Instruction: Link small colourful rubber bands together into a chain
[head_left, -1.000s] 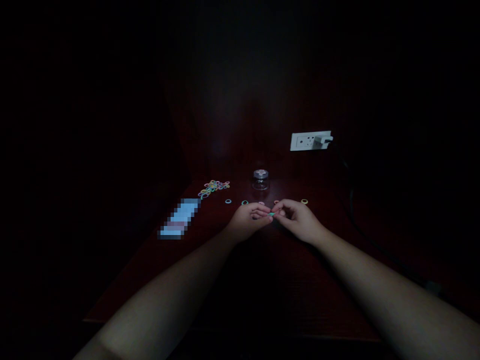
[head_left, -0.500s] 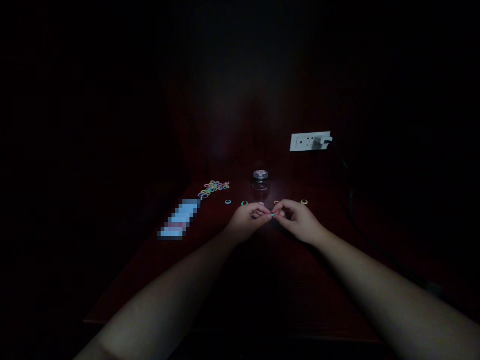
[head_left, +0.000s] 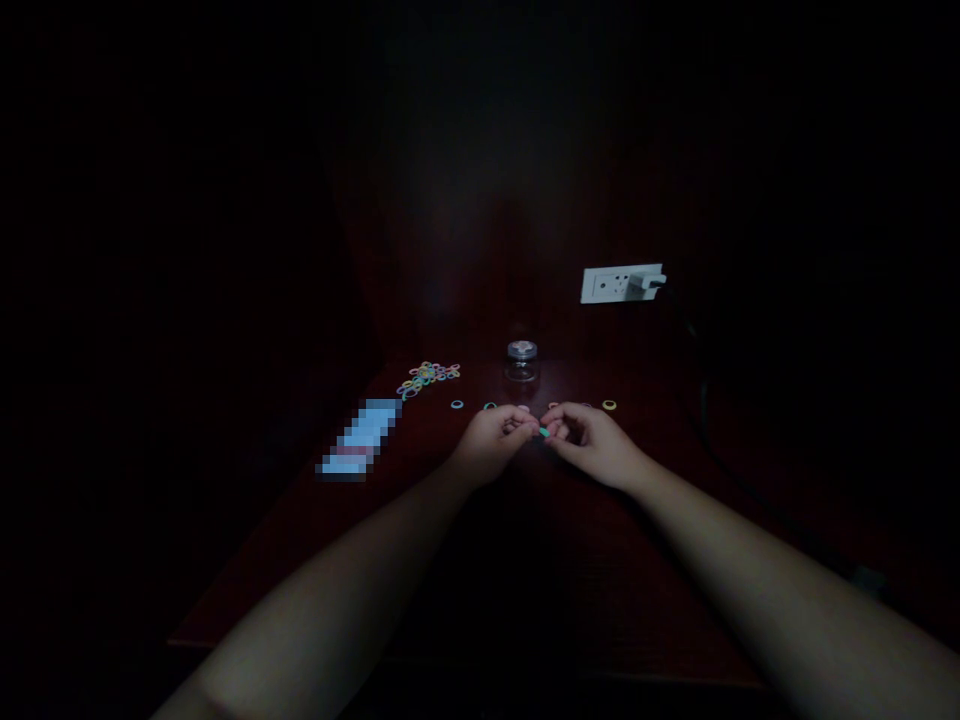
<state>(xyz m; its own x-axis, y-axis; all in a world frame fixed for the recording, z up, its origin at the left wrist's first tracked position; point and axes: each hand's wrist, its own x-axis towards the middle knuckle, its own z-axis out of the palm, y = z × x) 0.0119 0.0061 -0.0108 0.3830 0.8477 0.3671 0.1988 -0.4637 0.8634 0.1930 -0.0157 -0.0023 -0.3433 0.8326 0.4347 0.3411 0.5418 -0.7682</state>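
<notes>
Between my two hands is a small green hair tie [head_left: 544, 432], partly hidden by the fingertips. My left hand [head_left: 489, 445] pinches its left side with thumb and fingers. My right hand [head_left: 598, 446] has its thumb and fingertips closed at the other side of it. Just beyond the hands lies a row of hair ties: a blue one [head_left: 457, 405], a green one partly covered by my left hand, a pink one [head_left: 523, 409], an orange one [head_left: 553, 406] and a yellow one [head_left: 610, 405].
A heap of coloured hair ties [head_left: 427, 376] lies at the back left. Behind the row stands a clear lidded jar [head_left: 522, 362]. A blurred-out bright flat rectangle [head_left: 361, 437] lies on the left of the dark red table [head_left: 300, 560]. A wall socket [head_left: 621, 283] holds a plug with a dark cable.
The fingers have shifted slightly around the green hair tie, and more of it shows between them now. Everything else has stayed in place.
</notes>
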